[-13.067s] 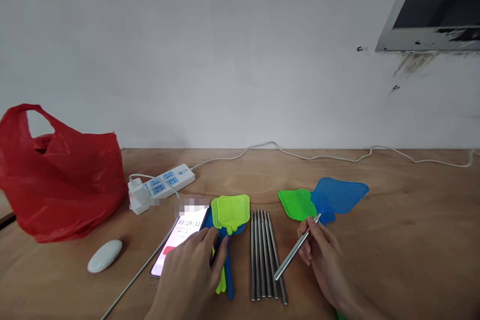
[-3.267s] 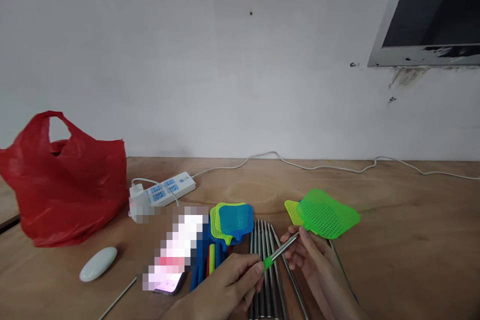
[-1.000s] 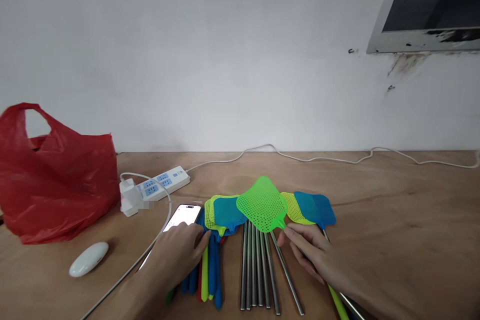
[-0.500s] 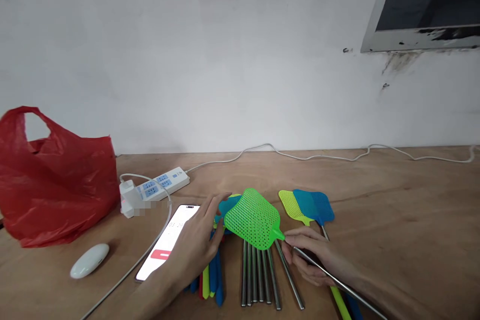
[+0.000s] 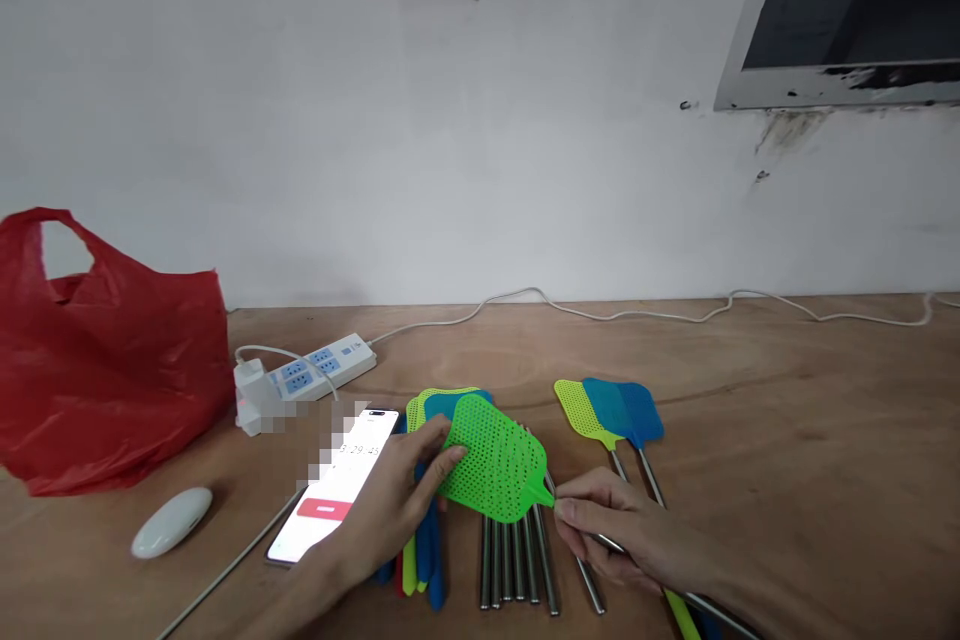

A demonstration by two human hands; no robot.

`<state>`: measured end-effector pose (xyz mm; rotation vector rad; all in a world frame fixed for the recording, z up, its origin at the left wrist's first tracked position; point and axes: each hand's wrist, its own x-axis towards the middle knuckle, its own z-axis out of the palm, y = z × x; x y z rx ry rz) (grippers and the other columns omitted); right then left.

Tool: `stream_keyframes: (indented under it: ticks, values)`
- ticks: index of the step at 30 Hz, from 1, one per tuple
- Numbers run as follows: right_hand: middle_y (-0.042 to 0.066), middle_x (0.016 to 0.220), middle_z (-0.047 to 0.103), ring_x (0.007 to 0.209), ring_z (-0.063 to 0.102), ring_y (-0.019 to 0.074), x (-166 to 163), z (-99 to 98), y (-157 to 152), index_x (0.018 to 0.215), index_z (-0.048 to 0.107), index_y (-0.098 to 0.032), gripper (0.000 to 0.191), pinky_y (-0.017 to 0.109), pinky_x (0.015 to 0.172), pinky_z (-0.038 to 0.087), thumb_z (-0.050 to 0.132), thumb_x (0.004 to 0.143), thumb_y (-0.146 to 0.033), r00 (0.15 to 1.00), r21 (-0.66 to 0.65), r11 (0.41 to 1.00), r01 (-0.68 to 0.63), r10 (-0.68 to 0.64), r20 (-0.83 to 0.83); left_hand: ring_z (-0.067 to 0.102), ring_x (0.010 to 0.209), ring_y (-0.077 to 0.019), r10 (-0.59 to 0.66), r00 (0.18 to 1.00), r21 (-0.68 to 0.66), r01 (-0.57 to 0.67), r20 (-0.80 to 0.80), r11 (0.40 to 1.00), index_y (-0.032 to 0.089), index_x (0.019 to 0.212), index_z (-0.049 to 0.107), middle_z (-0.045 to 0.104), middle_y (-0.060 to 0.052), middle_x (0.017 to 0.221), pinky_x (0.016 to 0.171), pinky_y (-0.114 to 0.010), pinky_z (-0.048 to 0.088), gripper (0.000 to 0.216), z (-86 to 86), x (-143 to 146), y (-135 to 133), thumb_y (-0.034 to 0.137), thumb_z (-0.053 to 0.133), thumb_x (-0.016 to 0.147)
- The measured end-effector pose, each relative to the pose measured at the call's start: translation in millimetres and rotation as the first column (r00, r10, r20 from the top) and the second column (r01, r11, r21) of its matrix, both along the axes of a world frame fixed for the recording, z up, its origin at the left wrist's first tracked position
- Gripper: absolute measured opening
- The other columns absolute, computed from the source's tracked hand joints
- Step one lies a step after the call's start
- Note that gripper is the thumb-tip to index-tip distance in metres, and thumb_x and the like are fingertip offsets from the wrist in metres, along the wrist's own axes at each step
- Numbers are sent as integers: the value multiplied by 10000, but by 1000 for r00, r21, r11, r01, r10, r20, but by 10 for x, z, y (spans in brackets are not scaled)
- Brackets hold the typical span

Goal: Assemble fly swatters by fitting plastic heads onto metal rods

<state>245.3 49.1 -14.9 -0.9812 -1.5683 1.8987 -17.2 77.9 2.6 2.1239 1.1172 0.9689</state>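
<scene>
My right hand point(image 5: 626, 532) pinches the neck of a green fly swatter point(image 5: 495, 457) whose metal rod runs back to the lower right. My left hand point(image 5: 394, 505) holds the left edge of its mesh head, fingers curled on it. Beneath lies a pile of swatter heads and coloured handles point(image 5: 424, 560). A row of several steel rods point(image 5: 517, 565) lies between my hands. Two assembled swatters point(image 5: 609, 410), yellow-green and blue, lie to the right.
A phone point(image 5: 334, 500) with a lit screen lies left of my left hand. A white power strip point(image 5: 307, 380) with cables, a white mouse point(image 5: 171, 521), a loose thin rod point(image 5: 225, 570) and a red plastic bag point(image 5: 105, 360) are on the wooden table point(image 5: 787, 440).
The green swatter head has come down and left over the pile. My left hand has moved from beside it to gripping its edge. My right hand still pinches the neck.
</scene>
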Motion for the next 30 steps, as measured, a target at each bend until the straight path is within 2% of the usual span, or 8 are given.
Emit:
stream_keyframes:
  ticks: [3,10,13,17,20,22,25,30]
  values:
    - [-116,373,357,298,212,46,-18,-4,7,651,524,-200,501,205,313,143,535,862,-655,997,98,995,16,-23,71,435,411,-97,52,990,-230,-20,135,973,209,881,535,442,69,627,357,-196,352,286,-29,51,-5,465,449,977]
    - [-121,365,312,312,218,45,36,-147,124,651,562,-187,485,205,329,107,544,879,-614,973,168,966,198,-214,85,624,744,-216,215,952,-212,-169,216,962,160,1016,704,705,-50,828,612,-271,510,419,75,-54,134,520,510,926]
    - [-70,442,528,248,214,28,70,-98,186,708,599,-178,468,205,292,90,540,867,-615,950,86,947,311,-306,-60,638,822,-243,209,961,-204,-172,179,964,173,979,741,721,-51,854,682,-295,520,386,75,-28,118,495,537,918]
    - [44,899,741,277,238,-25,70,23,148,886,678,-169,395,197,322,117,647,821,-557,924,-37,941,336,-337,-180,644,791,-238,141,973,-248,-93,181,964,182,907,764,720,-50,811,661,-293,514,362,48,67,42,465,539,928]
    - [-25,675,666,308,209,-7,60,33,75,990,724,-180,365,205,354,144,696,816,-500,945,-104,965,241,-258,-203,660,829,-243,111,977,-270,-59,182,961,193,931,770,733,-50,847,715,-309,524,334,30,90,14,446,553,928]
    - [-102,447,450,317,186,21,54,0,46,1020,751,-163,396,213,364,150,721,802,-493,960,-147,976,159,-187,-210,663,877,-251,109,980,-266,-62,168,962,199,944,767,730,-52,864,758,-320,528,323,13,82,5,446,561,929]
    - [-139,366,270,326,158,41,47,-46,46,1047,772,-146,439,225,369,130,742,783,-495,963,-167,977,134,-168,-211,647,743,-201,135,973,-281,-78,190,957,199,1120,706,676,-40,849,632,-288,530,366,-6,59,-12,474,547,940]
    - [-106,415,389,349,137,33,49,-27,71,1061,776,-184,411,236,389,94,737,779,-480,898,-110,928,355,-371,-237,516,483,-74,146,947,-316,-51,285,947,271,1404,451,579,4,935,445,-221,450,530,9,52,-48,499,557,937]
